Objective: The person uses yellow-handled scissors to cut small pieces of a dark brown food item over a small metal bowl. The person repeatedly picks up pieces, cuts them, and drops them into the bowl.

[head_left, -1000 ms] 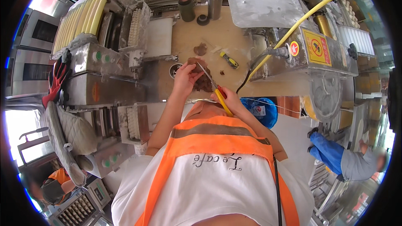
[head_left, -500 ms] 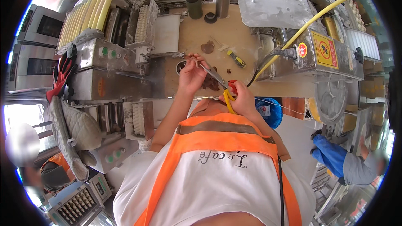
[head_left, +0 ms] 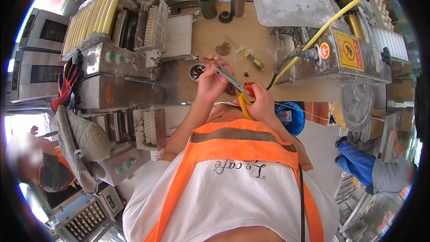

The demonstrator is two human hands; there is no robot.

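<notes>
My right hand is closed round the red and yellow handles of a pair of scissors. The blades point up and left, reaching the fingers of my left hand. Those fingers pinch a small thin brown piece; its kind is not clear. Just left of that hand stands a small round bowl with dark brown bits in it. More dark brown pieces lie on the tabletop under the scissors, partly hidden by my hands.
On the tan table lie a yellow-and-black handled tool and a brown flat patch. A dark green flask, its black lid and a steel flask stand behind. Metal machines flank both sides. A yellow hose crosses the right.
My left hand has shifted slightly right and down, so more of the bowl shows and the brown piece sticks out above the fingers. The scissors stay in my right hand.
</notes>
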